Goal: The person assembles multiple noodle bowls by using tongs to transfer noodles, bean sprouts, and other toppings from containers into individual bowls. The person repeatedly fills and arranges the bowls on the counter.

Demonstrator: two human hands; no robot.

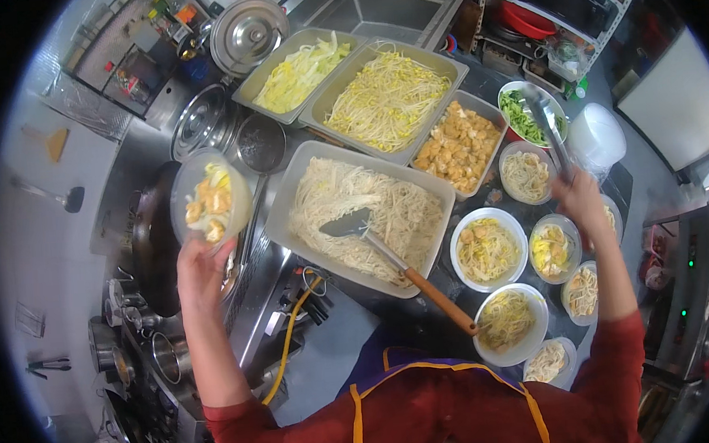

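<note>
My left hand (201, 261) grips a clear plastic bowl (238, 195) from below, raised at the left. In that bowl are pale cabbage and golden chunks that look like fried tofu. Metal tongs (551, 125) are in my right hand (578, 201), and their blurred tips are over a bowl of chopped green vegetables (515, 111). Whether the tongs pinch anything cannot be seen. Between my hands, a tub of thin pale noodles (384, 201) has a wooden-handled spatula (422, 284) lying across it. Behind it are pans of bean sprouts (392, 91), shredded cabbage (303, 72) and golden chunks (459, 142).
Several filled plastic bowls (490, 250) crowd the counter's right side. A stack of white containers (599, 133) stands beyond the greens. At left are a dark wok (155, 252), a dark round pot (261, 143) and metal lids (250, 36). A sink (372, 13) lies at the back.
</note>
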